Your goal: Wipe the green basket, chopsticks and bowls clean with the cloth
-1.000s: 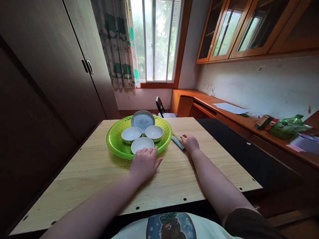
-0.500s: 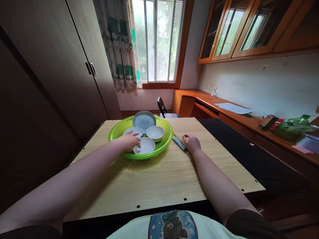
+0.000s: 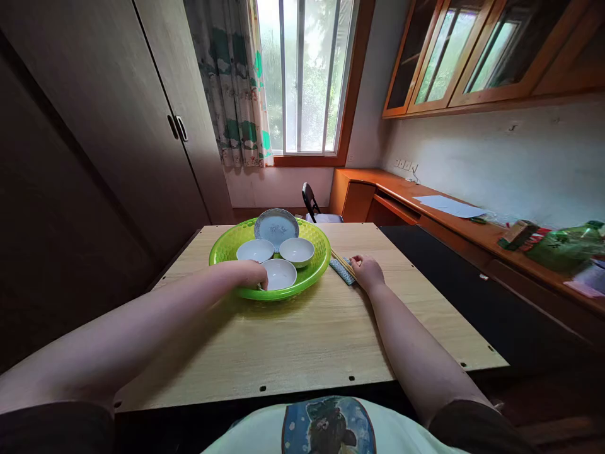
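A bright green plastic basket [image 3: 220, 255] stands on the table. Inside are two white bowls at the back, a left bowl [image 3: 255, 251] and a right bowl [image 3: 297, 252], plus a front bowl [image 3: 280, 275]. Behind them a patterned plate [image 3: 276, 228] leans upright. My left hand [image 3: 253, 275] is closed at the left rim of the front bowl, fingers curled down and partly hidden. To the right of the basket, wooden chopsticks [image 3: 341, 261] lie across a patterned cloth [image 3: 341, 272]. My right hand [image 3: 368, 272] rests by their near ends, fingers curled; whatever they hold is hidden.
The pale wooden table [image 3: 302, 340] has dark holes along its edges. Beyond it stands a folding chair [image 3: 311, 200]. On the right, an orange desk [image 3: 401, 189] carries paper sheets [image 3: 449, 205] and a green plastic bottle [image 3: 564, 246]. A wardrobe [image 3: 113, 126] rises at left.
My left hand has gone from spread fingers over the bowls to curled fingers at the front bowl's left rim. My right hand stays by the chopsticks. The view has shifted slightly.
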`<state>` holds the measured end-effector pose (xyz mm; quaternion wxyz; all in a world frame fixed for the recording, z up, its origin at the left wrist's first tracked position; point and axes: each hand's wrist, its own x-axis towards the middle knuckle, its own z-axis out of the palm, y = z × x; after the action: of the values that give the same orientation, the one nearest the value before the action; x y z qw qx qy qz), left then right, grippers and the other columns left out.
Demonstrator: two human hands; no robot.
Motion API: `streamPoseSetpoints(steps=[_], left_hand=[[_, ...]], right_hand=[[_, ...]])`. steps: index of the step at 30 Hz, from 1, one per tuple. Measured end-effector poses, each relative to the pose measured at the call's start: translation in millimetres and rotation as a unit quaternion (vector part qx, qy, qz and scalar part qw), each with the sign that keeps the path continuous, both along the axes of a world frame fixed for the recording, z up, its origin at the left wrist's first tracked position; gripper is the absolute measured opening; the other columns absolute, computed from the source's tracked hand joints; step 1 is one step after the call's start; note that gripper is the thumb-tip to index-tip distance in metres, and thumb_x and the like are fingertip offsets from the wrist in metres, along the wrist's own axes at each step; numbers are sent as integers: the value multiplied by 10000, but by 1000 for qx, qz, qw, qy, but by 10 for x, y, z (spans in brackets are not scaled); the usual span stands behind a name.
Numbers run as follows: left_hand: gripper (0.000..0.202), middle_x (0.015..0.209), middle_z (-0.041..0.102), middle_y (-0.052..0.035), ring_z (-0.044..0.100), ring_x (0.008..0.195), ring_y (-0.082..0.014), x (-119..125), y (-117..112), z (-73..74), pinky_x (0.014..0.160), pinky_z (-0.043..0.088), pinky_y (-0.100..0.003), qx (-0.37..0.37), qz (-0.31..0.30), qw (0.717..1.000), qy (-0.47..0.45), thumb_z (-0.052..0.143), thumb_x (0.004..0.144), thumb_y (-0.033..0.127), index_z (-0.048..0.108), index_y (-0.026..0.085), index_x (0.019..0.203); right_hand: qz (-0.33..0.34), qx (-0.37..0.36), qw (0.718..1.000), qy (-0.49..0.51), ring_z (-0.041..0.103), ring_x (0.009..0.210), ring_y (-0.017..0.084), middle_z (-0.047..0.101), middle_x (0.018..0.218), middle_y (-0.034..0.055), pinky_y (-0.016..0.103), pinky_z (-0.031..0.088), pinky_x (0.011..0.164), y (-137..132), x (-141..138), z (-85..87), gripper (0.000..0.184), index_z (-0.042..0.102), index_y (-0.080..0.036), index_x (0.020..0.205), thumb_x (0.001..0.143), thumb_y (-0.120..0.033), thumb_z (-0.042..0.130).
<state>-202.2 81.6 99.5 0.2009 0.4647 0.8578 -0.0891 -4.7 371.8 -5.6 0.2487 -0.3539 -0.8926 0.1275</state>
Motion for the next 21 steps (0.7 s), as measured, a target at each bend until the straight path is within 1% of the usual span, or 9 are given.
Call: streamPoseSetpoints(steps=[1,4,5,7,12,15,17,19,21], left_hand=[[303,951,721,-96,647,800,-256,7,-12,50,716,487,-297,-20,-15,1000,-14,662,588,304,762,186,849],[321,938,724,-50,625,797,-236,18,-54,171,734,466,-306,-68,-105,991,-41,594,610,226,759,243,885],[321,918,724,-41,616,781,-228,18,-67,195,729,458,-309,-75,-123,989,-44,570,624,218,754,249,885],[292,864,718,-36,593,736,-212,8,-87,219,699,439,-304,-69,-132,988,-40,541,649,230,742,236,862],[227,774,668,-19,539,696,-195,-92,-118,258,636,380,-287,-16,-148,988,-44,565,674,307,702,207,824],[203,718,629,5,523,698,-174,-207,-149,345,644,363,-267,28,-166,981,-93,593,683,333,682,188,794],[234,747,632,18,536,739,-164,-295,-171,431,675,369,-245,70,-161,974,-145,611,697,360,678,188,842],[296,790,645,19,552,777,-163,-365,-175,521,700,377,-234,113,-141,966,-187,616,718,407,676,188,906],[347,837,656,16,563,805,-170,-393,-135,594,706,381,-235,163,-119,961,-187,608,733,438,673,194,971]], right_hand=[[0,0,1000,3,599,937,209,688,949,96,280,407,776,2,0,-1,296,696,-163,946,893,-334,459],[4,-3,1000,3,600,932,210,690,931,97,278,406,768,4,-2,3,294,699,-162,935,890,-337,466],[4,-5,1000,1,600,929,210,691,925,97,278,405,766,3,-3,6,294,699,-162,928,890,-338,467],[4,-11,1000,-4,603,926,210,693,920,97,276,404,761,1,-5,10,294,700,-162,916,890,-342,468],[4,-14,1000,-6,607,927,210,696,921,101,272,402,756,-6,-1,19,296,699,-161,922,891,-348,472],[2,-13,1000,-3,607,924,208,697,917,99,273,402,758,-12,7,27,288,700,-159,928,888,-337,477],[4,-13,1000,1,605,924,207,696,925,98,274,401,760,-14,9,30,282,700,-159,928,886,-329,479],[6,-15,1000,5,604,922,207,695,930,98,275,401,758,-14,9,30,279,700,-160,924,884,-330,483],[7,-18,1000,8,604,913,208,695,926,100,277,402,752,-12,9,30,283,701,-158,922,882,-338,486]])
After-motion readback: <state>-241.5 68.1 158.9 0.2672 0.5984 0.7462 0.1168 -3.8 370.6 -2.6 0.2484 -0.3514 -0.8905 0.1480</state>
